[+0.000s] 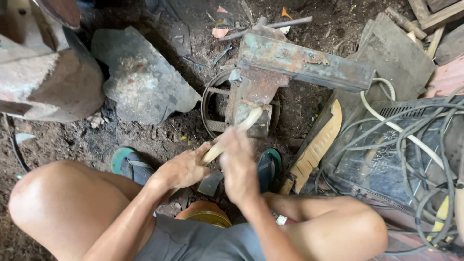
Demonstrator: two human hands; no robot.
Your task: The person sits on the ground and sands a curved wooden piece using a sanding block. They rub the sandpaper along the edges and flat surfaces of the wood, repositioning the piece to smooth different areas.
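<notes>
A pale wooden handle [247, 121] slants up from my hands toward a rusty metal vise-like block [256, 92]. My left hand [181, 169] grips the handle's lower end. My right hand [238, 164] wraps the handle just above, covering its middle. The handle's far tip rests against the rusty block, which stands inside a round metal ring [209, 104] on the dirt. Whether a blade is attached below my hands is hidden.
A long rusty steel bar [309, 60] lies across the block. A wooden blade-shaped piece [319, 142] leans at right beside a machine draped in cables [406, 145]. A flat grey stone [140, 79] and a metal drum [43, 63] sit at left. My knees flank the hands.
</notes>
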